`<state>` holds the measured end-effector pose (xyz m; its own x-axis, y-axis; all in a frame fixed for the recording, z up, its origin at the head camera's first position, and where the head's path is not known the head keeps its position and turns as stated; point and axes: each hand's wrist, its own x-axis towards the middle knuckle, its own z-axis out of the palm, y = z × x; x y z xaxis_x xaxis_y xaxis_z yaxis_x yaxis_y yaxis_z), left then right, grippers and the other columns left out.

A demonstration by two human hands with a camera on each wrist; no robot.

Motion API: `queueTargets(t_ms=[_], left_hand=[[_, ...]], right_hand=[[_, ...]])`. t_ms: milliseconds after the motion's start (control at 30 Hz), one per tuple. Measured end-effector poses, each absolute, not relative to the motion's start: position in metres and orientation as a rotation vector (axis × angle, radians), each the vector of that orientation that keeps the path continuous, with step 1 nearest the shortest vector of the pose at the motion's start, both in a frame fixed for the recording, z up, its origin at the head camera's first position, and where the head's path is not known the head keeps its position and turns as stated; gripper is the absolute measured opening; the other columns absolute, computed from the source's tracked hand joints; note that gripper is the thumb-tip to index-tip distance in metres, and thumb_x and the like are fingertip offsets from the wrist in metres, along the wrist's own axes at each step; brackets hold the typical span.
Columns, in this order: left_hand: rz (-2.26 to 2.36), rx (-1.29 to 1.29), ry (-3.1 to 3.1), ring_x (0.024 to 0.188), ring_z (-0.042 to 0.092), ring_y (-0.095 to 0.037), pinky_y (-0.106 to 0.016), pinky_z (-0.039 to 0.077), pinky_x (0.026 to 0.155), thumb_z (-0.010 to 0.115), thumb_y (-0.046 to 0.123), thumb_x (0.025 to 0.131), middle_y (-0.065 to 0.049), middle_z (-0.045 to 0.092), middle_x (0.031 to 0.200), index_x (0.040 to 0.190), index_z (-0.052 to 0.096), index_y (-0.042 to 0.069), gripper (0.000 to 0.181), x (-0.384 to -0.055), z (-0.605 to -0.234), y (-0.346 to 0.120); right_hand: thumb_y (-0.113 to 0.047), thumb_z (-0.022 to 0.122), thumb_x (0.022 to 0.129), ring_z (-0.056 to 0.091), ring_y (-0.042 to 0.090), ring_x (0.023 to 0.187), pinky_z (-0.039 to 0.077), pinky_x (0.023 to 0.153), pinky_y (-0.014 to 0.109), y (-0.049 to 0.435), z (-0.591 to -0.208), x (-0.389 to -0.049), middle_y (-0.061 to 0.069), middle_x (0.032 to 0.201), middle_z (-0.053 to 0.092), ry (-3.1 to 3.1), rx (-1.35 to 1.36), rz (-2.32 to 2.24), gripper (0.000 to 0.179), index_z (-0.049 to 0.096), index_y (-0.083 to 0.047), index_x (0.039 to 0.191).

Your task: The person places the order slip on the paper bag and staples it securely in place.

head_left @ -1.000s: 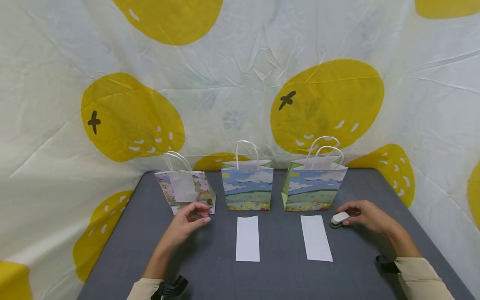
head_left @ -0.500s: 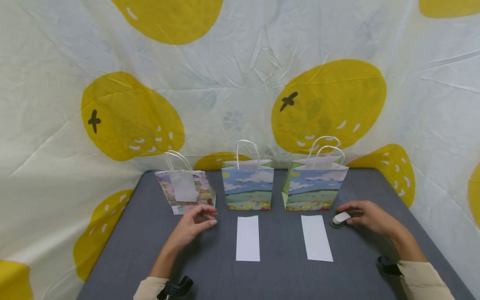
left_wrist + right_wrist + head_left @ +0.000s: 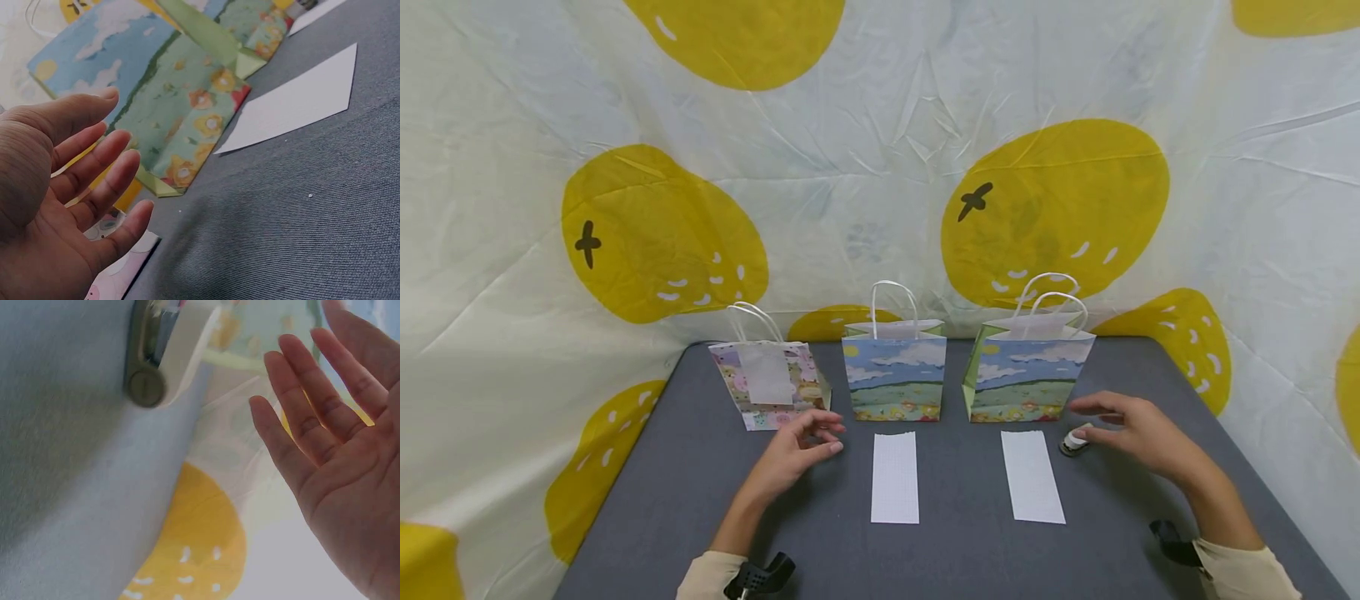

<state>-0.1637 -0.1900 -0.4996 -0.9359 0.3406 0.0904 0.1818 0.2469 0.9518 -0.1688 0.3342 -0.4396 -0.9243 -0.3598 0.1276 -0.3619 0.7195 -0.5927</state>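
1. The right hand (image 3: pixel 1138 429) has just come away from the stapler (image 3: pixel 1072 444); its grip is slack, fingers spread, holding nothing.
2. So the stapler now rests loose on the desk (image 3: pixel 955 558), right of the middle bag (image 3: pixel 895 379) and nearer the person.
3. The left hand (image 3: pixel 790 457) has edged rightward, left of and nearer than the middle bag; its grip is relaxed and holds nothing.
4. One paper strip (image 3: pixel 895 477) lies before the middle bag.
5. No brand, label or writing is legible; that strip shows a faint grid.
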Motion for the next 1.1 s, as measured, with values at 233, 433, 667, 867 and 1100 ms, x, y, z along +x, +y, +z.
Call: queueTargets(t_ms=[233,433,667,867,1100], left_hand=[[1.771,0.483,2.376,0.101,0.065,-0.024,-0.032,0.053,0.084,0.075,0.017,0.094,-0.014,0.067,0.124,0.133,0.059,0.000,0.046,-0.165,-0.503,-0.188],[1.764,0.482,2.383,0.101,0.065,-0.025,-0.032,0.054,0.083,0.075,0.018,0.093,-0.016,0.067,0.123,0.134,0.058,0.000,0.047,-0.166,-0.504,-0.187],[1.760,0.484,2.368,0.101,0.065,-0.027,-0.031,0.054,0.084,0.075,0.019,0.094,-0.019,0.066,0.125,0.135,0.057,0.003,0.048,-0.167,-0.504,-0.184],[1.762,0.503,2.360,0.102,0.065,-0.027,-0.033,0.054,0.085,0.074,0.021,0.095,-0.018,0.065,0.128,0.137,0.057,0.006,0.047,-0.169,-0.504,-0.181],[1.762,0.502,2.350,0.101,0.065,-0.026,-0.033,0.053,0.083,0.075,0.019,0.094,-0.020,0.064,0.129,0.137,0.056,0.002,0.050,-0.171,-0.507,-0.177]], right_hand=[[-0.027,0.079,0.090,0.069,0.011,0.103,0.054,0.087,0.024,0.311,-0.430,-0.162,0.002,0.114,0.074,-2.867,0.600,1.046,0.035,0.072,-0.010,0.119],[-0.027,0.079,0.090,0.072,0.016,0.101,0.054,0.083,0.021,0.290,-0.418,-0.159,-0.004,0.111,0.074,-2.822,0.636,1.098,0.031,0.073,-0.014,0.118],[-0.020,0.081,0.088,0.071,0.015,0.099,0.052,0.084,0.016,0.271,-0.408,-0.160,-0.006,0.108,0.075,-2.727,0.691,1.084,0.028,0.074,-0.015,0.115],[-0.016,0.082,0.087,0.069,0.009,0.097,0.054,0.080,0.020,0.254,-0.400,-0.161,-0.005,0.110,0.074,-2.631,0.729,1.070,0.028,0.075,-0.018,0.114],[-0.015,0.083,0.085,0.071,0.016,0.099,0.051,0.084,0.013,0.236,-0.392,-0.165,-0.004,0.112,0.074,-2.564,0.754,1.073,0.034,0.074,-0.020,0.117]])
